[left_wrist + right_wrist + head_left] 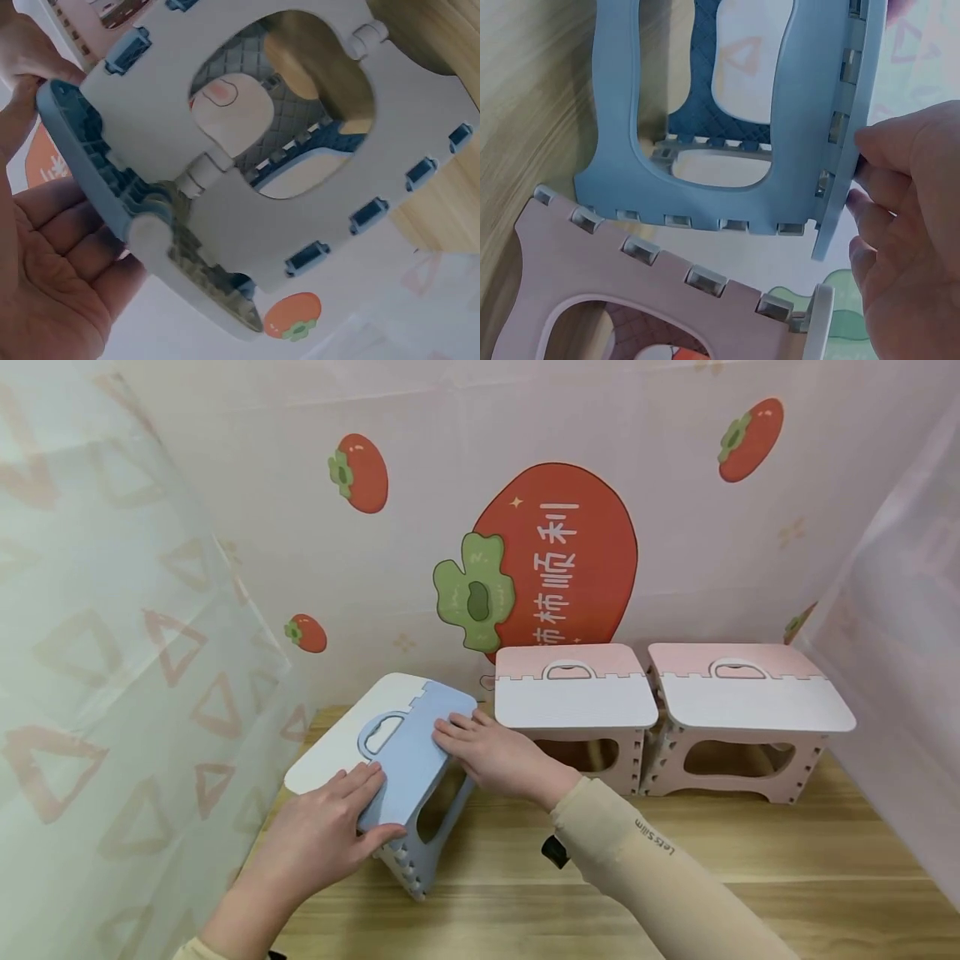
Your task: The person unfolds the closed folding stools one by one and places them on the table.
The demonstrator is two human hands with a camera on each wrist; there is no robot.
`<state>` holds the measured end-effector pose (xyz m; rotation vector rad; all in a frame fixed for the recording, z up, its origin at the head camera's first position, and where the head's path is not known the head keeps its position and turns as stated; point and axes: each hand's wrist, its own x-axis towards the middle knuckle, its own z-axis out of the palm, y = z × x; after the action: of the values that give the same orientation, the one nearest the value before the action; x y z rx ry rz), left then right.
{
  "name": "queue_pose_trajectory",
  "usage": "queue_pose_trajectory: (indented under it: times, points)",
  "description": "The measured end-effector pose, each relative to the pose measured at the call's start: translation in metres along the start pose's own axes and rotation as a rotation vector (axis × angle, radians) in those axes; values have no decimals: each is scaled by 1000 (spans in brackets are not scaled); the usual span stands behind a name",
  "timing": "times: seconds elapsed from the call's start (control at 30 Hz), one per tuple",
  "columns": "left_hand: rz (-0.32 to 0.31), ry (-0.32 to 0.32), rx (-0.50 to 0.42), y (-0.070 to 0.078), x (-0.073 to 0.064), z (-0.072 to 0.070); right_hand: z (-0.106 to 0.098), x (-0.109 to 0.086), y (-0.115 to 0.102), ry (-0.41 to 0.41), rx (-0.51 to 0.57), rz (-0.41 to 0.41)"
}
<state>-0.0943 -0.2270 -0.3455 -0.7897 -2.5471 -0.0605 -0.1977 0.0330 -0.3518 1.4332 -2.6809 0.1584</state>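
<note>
A folding step stool (423, 752) with a white and light-blue top stands turned at an angle on the left of the wooden table. My left hand (322, 822) lies on the near end of its blue half, fingers extended, the thumb along the edge. Across the far end of that half, the fingers of my right hand (498, 752) rest flat. From below, the left wrist view shows the stool's leg panels (240, 187) spread apart, and the left palm (67, 277) beside the top. In the right wrist view, the right fingertips (874, 142) touch the top's surface.
Two pink and white folding stools (573, 702) (750, 697) stand side by side at the back right. The wooden table (600, 902) extends in front of them. Printed cloth (405, 577) hangs behind and along both sides. A small black object (555, 852) shows beside the right sleeve.
</note>
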Motion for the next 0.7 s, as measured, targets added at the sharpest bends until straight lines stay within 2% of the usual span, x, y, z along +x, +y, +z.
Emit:
queue_pose_trajectory:
  times: [0.13, 0.33, 0.5, 0.7]
  points:
    - [-33, -55, 45, 2, 1, -4, 1, 0, -1, -6, -8, -9]
    - [-36, -147, 46, -1, 4, -11, 3, -2, -2, 11, 11, -17]
    - [3, -165, 41, -12, 3, -10, 5, -4, -2, 26, 21, -32]
    - [18, -173, 23, -16, 3, -11, 7, -5, 1, 64, 16, -52]
